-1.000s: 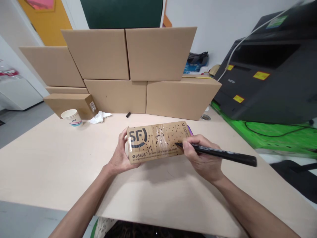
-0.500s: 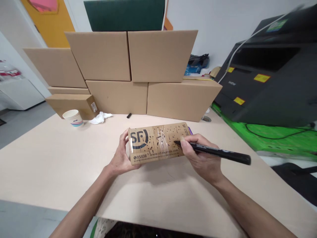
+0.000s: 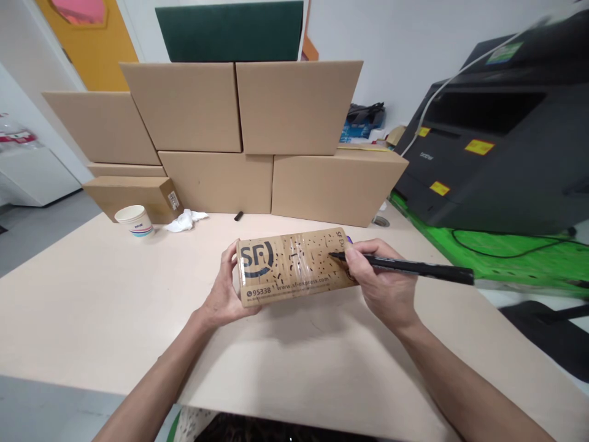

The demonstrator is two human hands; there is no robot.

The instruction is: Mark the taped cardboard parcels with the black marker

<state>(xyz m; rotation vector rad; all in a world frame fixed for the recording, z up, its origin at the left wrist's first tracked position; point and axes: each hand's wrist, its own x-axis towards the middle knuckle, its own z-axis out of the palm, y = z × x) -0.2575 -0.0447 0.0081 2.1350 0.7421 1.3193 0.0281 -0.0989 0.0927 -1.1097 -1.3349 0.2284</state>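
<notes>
The left hand (image 3: 225,291) curls around the left end of a small carton (image 3: 294,265), fingers bent against its side and lower corner. This brown cardboard block is long and rectangular, its broad face tilted towards the near edge, printed with a bold black SF logo and scattered with short dark dashes; glossy clear tape wrinkles across the middle. It sits between both hands above the middle of the table (image 3: 115,313), whose top is smooth, pale and matt.

The right hand (image 3: 386,285) pinches a slim, cylindrical black marker (image 3: 418,267) between thumb and fingers, its tapered tip at the right part of the carton's face; whether the tip touches cannot be told.

Farther left stand a round, tapering paper cup (image 3: 134,221) with coloured bands and a soft, crumpled white tissue (image 3: 185,220). A stubby black cap (image 3: 238,216) lies near plain, flat-sided cardboard boxes (image 3: 216,181) stacked at the far side. On the right, a dark, angular printer (image 3: 501,141) stands on a bright green surface (image 3: 497,252).
</notes>
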